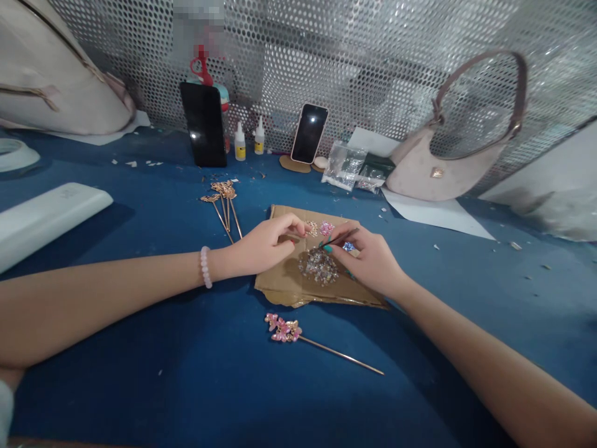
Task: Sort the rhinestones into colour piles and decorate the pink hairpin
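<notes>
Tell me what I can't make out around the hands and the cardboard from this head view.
- Left hand: what its fingertips pinch is too small to tell.
- Right hand: it holds a thin tool, whose tip is lost against the beads.
- Beads: single pieces are too small to separate.
- Cardboard: the right hand covers its right part.
- Glue bottles: labels are unreadable.

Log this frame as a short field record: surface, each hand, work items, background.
Surface: blue table
Left hand: fingertips pinched over the cardboard sheet, what they hold too small to tell
Right hand: holds a thin stick above the pile of beads
Near front: finished pink hairpin, lying apart from the cardboard
Behind left hand: bare gold hairpins
Background: two phones, two glue bottles, handbag
</notes>
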Demonstrator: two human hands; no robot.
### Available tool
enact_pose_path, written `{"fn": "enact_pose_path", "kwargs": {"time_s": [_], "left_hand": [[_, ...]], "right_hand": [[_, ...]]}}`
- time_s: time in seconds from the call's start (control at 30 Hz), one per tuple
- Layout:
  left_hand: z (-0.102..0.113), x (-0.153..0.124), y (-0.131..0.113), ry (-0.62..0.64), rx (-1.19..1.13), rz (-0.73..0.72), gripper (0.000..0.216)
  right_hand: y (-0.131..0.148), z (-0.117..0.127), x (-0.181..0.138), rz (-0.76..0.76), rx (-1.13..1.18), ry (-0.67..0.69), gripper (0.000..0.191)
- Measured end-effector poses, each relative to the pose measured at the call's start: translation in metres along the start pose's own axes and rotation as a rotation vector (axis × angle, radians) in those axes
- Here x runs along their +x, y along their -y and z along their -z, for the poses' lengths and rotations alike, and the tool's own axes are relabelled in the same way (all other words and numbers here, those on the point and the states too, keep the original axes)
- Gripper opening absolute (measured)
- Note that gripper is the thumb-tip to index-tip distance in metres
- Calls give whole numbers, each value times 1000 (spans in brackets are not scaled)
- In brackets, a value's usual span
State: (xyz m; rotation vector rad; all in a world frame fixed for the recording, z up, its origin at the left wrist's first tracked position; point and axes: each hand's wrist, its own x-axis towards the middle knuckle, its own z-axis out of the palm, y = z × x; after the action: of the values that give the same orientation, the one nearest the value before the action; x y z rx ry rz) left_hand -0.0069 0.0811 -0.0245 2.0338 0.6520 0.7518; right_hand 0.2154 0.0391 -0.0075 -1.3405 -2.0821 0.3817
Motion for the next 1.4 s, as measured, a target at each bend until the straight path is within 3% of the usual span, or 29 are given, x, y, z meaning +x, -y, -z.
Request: {"fn": "enact_pose_path", "kwargs": {"time_s": [1.4], "left_hand": [[0, 0, 0, -7, 29, -30, 27]], "right_hand": [[3, 3, 0, 13, -8, 6, 5]]}}
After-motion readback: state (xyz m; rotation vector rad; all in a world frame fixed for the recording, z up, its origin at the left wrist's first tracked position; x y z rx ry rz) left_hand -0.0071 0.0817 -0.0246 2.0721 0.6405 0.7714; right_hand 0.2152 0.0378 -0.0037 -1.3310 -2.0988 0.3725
